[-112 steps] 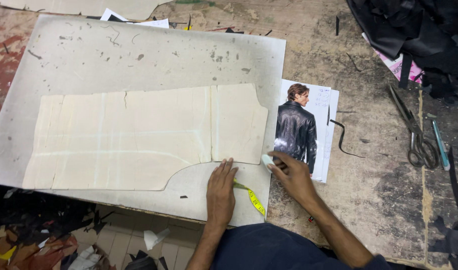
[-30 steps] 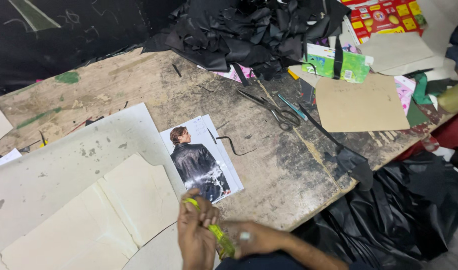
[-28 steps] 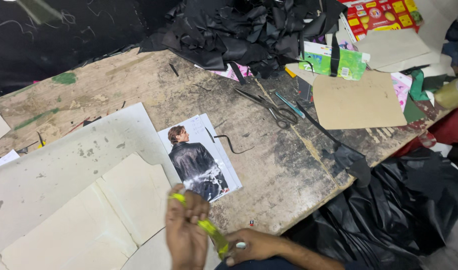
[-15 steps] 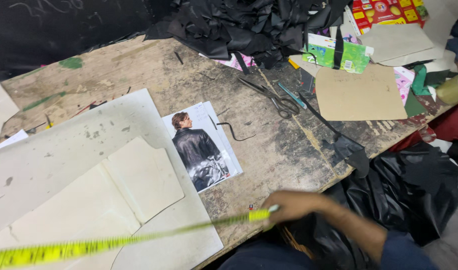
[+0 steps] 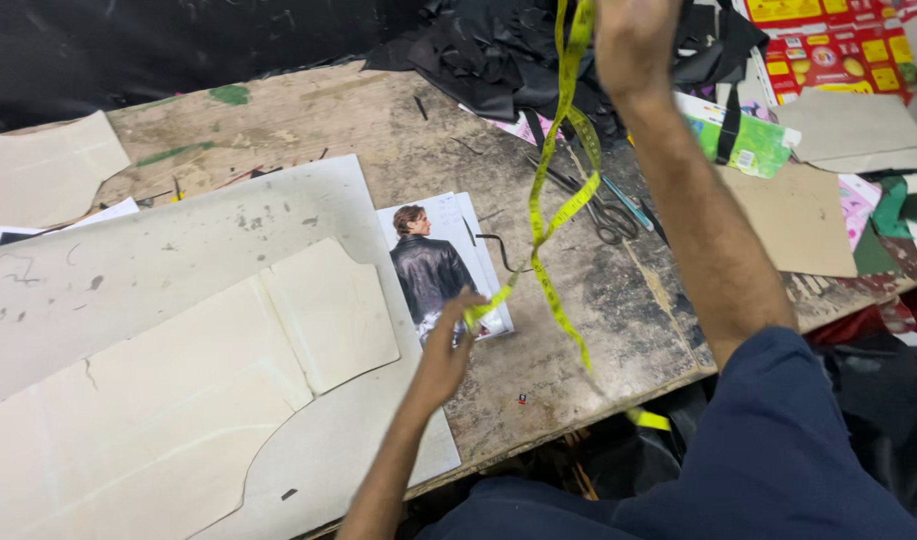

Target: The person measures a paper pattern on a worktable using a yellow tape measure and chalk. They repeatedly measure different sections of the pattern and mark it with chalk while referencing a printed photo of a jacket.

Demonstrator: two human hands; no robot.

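Both hands pinching yellow tape measure (image 5: 558, 200), right hand (image 5: 633, 40) raised high, left hand (image 5: 448, 345) low over photo (image 5: 433, 265)

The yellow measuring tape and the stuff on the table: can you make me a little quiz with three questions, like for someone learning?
1. True or false: the right hand holds the yellow measuring tape up high above the table.
2. What do the left hand fingers pinch? A) scissors B) the tape C) a pencil
3. Fill in: the photo of a black jacket lies just right of the pale ______ pattern piece.

Key: 1 true; 2 B; 3 cardboard. The scissors lie on the table, untouched.
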